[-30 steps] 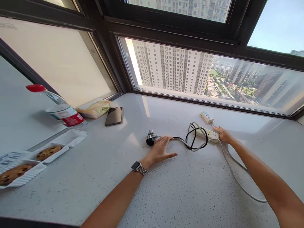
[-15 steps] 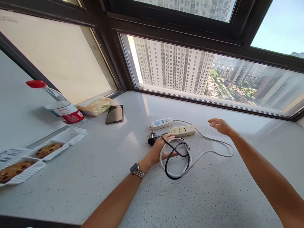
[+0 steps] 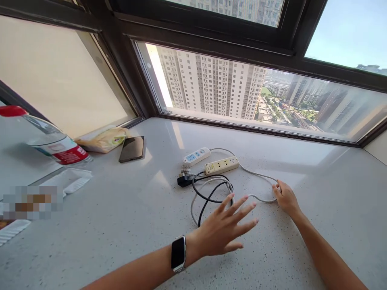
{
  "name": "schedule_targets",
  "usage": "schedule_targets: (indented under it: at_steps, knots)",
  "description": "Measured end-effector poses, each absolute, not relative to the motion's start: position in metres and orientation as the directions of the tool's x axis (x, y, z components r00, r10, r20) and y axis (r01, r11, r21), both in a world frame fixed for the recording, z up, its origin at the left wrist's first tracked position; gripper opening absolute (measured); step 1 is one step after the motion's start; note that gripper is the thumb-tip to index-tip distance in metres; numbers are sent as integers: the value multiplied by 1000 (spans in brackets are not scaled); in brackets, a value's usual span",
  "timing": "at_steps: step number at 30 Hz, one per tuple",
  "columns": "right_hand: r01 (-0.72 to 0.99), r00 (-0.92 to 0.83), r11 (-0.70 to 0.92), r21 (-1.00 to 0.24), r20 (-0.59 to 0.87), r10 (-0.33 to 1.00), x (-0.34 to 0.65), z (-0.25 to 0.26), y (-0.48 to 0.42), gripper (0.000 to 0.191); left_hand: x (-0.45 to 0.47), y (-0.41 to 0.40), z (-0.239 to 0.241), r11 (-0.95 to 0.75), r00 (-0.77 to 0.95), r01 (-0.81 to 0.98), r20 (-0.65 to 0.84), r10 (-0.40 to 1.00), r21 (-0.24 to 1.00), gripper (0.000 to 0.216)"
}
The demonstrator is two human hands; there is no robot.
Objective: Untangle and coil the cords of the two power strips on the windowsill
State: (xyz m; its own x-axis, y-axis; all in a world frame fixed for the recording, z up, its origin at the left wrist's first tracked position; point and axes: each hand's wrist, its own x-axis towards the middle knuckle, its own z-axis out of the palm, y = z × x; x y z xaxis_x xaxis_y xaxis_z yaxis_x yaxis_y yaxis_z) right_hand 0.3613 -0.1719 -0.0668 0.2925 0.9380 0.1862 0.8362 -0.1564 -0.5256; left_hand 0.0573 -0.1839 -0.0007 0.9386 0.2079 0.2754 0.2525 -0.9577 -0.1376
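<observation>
Two power strips lie side by side on the speckled white sill: a white one with blue sockets (image 3: 196,156) and a cream one (image 3: 221,165). Their grey cable (image 3: 260,198) and black cable (image 3: 208,197) loop in front of them, and a black plug (image 3: 183,180) rests at the left. My left hand (image 3: 225,229), smartwatch on the wrist, hovers with fingers spread over the cable loops, holding nothing. My right hand (image 3: 285,197) has its fingers curled on the grey cable at the loop's right end.
A dark phone (image 3: 132,148) and a yellow packet (image 3: 102,139) lie at the back left. A water bottle with red cap (image 3: 48,139) stands at the left beside white trays (image 3: 71,180). The window frame (image 3: 256,131) bounds the sill's far edge.
My left hand has left the plug and cables and pulled back toward me, fingers spread. My right hand has dropped from the air onto the grey cable. The view shifted slightly right.
</observation>
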Motion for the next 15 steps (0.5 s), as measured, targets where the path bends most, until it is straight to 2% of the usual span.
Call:
schedule_targets:
  at_steps: [2,8,11,15]
  knots:
    - [844,281,-130,-521,223,933,355,-71,-166,52,56,-155,-4,-937,929,323,236,286,-135,64]
    - [784,344,-53,-618,362,866,364,-78,-162,61,35,-84,-25,-826,817,563,132,561,20,81]
    - [743,383,-16,-669,405,830,363,-75,-164,64,42,-68,-31,-745,731,663,153,665,68,77]
    - [700,415,-13,-714,391,822,360,-68,-169,55,54,-35,-31,-599,579,794,169,797,104,70]
